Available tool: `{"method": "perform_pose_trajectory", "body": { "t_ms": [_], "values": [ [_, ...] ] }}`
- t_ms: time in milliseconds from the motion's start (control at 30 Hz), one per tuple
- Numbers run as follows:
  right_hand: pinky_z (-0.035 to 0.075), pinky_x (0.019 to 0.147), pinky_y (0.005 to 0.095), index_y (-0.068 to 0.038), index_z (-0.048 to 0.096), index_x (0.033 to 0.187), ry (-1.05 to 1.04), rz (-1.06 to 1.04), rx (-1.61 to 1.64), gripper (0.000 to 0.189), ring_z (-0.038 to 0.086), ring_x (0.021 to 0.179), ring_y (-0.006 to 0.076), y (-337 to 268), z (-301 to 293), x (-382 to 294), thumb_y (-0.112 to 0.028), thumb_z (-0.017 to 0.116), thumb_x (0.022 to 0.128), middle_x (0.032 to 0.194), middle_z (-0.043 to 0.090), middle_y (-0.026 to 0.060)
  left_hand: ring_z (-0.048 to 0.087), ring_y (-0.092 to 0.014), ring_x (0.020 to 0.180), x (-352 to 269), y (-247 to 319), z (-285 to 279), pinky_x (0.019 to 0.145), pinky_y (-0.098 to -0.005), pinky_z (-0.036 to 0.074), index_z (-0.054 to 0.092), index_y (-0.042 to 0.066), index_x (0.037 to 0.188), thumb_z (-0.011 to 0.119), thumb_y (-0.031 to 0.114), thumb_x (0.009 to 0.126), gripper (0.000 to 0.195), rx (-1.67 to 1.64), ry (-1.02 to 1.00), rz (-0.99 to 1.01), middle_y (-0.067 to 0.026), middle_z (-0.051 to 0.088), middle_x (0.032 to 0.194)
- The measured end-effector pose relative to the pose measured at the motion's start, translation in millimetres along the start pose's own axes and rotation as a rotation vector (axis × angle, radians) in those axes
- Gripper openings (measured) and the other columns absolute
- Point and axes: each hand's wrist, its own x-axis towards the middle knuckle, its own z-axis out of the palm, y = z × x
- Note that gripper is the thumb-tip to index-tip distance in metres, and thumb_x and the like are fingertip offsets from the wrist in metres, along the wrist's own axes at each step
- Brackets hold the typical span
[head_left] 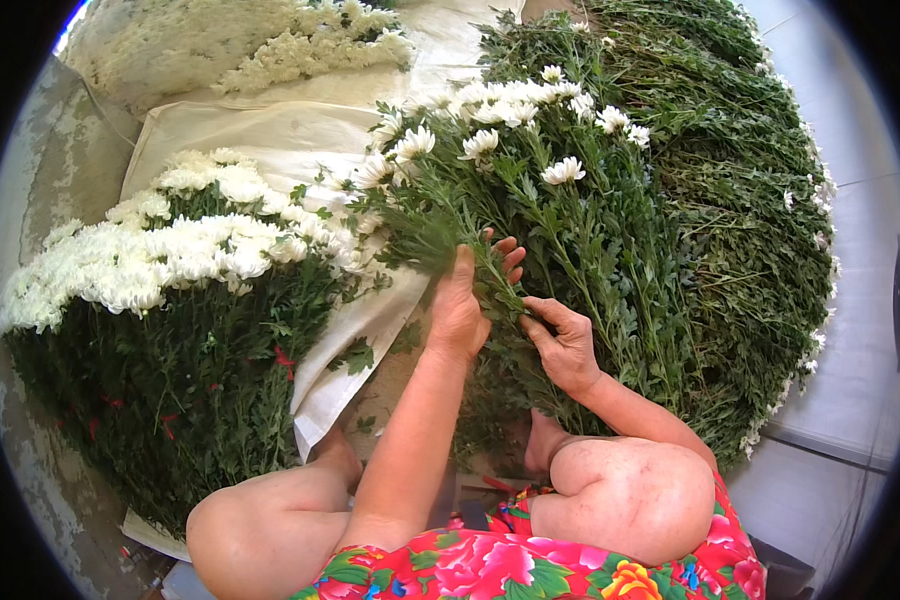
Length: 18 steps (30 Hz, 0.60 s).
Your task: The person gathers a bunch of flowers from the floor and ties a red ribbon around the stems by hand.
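My left hand (457, 307) is wrapped around a small bunch of leafy chrysanthemum stems (487, 259), its thumb up and fingers curled on the far side. My right hand (566, 345) pinches the same greenery lower down, between thumb and fingertips. The bunch points up and left; some of its leaves are blurred. Just beyond my hands lies a heap of white chrysanthemums (570, 225), with open blooms at its far end and stems towards me. Which blooms belong to the held stems, I cannot tell.
Bundled white chrysanthemums (172, 255) with red ties stand at the left. A pale cloth sheet (255, 135) runs between the piles. More cream blooms (322, 49) lie at the far left. A large stack of stems (742, 225) fills the right, before a pale tiled surface (855, 300).
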Motion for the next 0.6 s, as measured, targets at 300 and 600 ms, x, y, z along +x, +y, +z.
{"method": "perform_pose_trajectory", "body": {
  "t_ms": [300, 600],
  "values": [
    [0.054, 0.071, 0.0379, -0.002, 0.072, 0.103, 0.428, -0.152, -0.577, 0.011, 0.067, 0.076, 0.0280, 0, -63, 29, -0.009, 0.071, 0.093, 0.091, 0.069, 0.0134, 0.068, -0.035, 0.121, 0, 4, -14, 0.103, -0.0464, 0.058, 0.061, 0.004, 0.133, 0.051, 0.030, 0.113, 0.035, 0.059, 0.099, -0.051, -0.0146, 0.070, 0.123],
    [0.054, 0.077, 0.0298, -0.001, 0.073, 0.115, 0.490, -0.018, -0.499, 0.022, 0.065, 0.085, 0.0119, 32, -116, 19, -0.010, 0.075, 0.095, 0.097, 0.075, 0.0046, 0.067, -0.036, 0.122, -1, 4, -9, 0.102, -0.0459, 0.058, 0.060, 0.005, 0.135, 0.048, 0.031, 0.114, 0.036, 0.064, 0.060, -0.097, -0.0171, 0.068, 0.129]
  ]
}}
